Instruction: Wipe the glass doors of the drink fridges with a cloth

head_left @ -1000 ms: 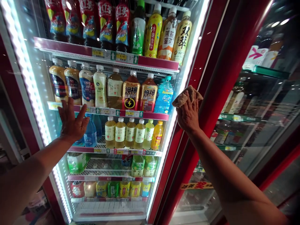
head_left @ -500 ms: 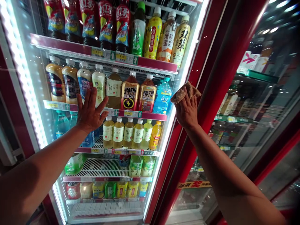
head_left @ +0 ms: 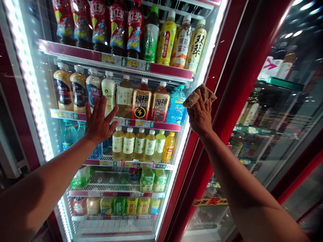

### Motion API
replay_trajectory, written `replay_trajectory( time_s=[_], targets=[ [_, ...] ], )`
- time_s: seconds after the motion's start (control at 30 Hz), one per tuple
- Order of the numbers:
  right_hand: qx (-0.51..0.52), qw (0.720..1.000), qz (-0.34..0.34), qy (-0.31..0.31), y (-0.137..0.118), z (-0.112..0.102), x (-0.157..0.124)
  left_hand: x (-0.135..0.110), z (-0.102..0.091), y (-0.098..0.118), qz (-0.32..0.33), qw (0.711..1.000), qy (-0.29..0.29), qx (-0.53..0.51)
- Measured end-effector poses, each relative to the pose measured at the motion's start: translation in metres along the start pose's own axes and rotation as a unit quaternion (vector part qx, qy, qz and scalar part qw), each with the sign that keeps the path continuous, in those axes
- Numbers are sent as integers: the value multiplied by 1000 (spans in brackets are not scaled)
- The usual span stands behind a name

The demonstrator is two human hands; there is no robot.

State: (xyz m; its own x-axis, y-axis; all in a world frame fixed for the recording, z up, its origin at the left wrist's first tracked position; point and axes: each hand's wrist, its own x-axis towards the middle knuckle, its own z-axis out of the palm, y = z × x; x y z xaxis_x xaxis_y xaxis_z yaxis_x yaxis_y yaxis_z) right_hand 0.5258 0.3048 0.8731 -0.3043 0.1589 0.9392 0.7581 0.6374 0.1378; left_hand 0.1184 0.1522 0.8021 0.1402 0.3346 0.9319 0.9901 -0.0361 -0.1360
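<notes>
My left hand [head_left: 99, 121] is flat with fingers spread, apparently against the glass door of a lit drinks cooler, in front of the second shelf's bottles. Under my right hand [head_left: 200, 116] is a folded brown cloth [head_left: 195, 97], pressed at the right side of the door by the red frame [head_left: 174, 181]. The fingers lie over the cloth and hold it. Behind the glass, a blue bottle [head_left: 176, 106] stands just left of the cloth. A pale-labelled bottle [head_left: 108, 90] shows beside my left fingertips.
Shelves hold rows of bottles, among them red-labelled tea bottles [head_left: 98, 25] on top and small pale bottles [head_left: 140, 146] lower down. A bright light strip [head_left: 27, 74] runs down the left side. To the right stands another glass-fronted cooler with green-edged shelves [head_left: 285, 83].
The view has shifted slightly, so the shelves sit a little lower and further right. My right hand and the cloth are slightly higher against the shelves. My left hand stays spread.
</notes>
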Motion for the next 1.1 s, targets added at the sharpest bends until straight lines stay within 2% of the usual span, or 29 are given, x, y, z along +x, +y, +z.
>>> replay_trajectory(
  time_s=[0.1, 0.3, 0.43, 0.53, 0.77, 0.97, 1.1],
  targets=[
    [7, 1000, -13, 2, -3, 2, 2, -1, 0, 0, -4, 1000, -3, -4],
    [2, 998, -48, -35, -14, 7, -27, -2, 1, -2, 4, 1000, -2, -9],
    [-3, 997, -65, -50, -10, 3, -8, -3, 4, -4, 29, 999, 16, 8],
    [1, 998, -53, -29, -14, 7, 3, -3, 5, -6, 38, 999, 21, 14],
    [14, 998, -58, -33, -39, 20, -26, -4, 5, -6, 3, 1000, 4, 12],
    [37, 998, -55, 5, -45, 22, 2, -4, 10, -8, 63, 996, 62, 14],
    [42, 998, -35, 33, -64, 32, -8, -3, 10, -8, 72, 995, 67, 22]
  ],
)
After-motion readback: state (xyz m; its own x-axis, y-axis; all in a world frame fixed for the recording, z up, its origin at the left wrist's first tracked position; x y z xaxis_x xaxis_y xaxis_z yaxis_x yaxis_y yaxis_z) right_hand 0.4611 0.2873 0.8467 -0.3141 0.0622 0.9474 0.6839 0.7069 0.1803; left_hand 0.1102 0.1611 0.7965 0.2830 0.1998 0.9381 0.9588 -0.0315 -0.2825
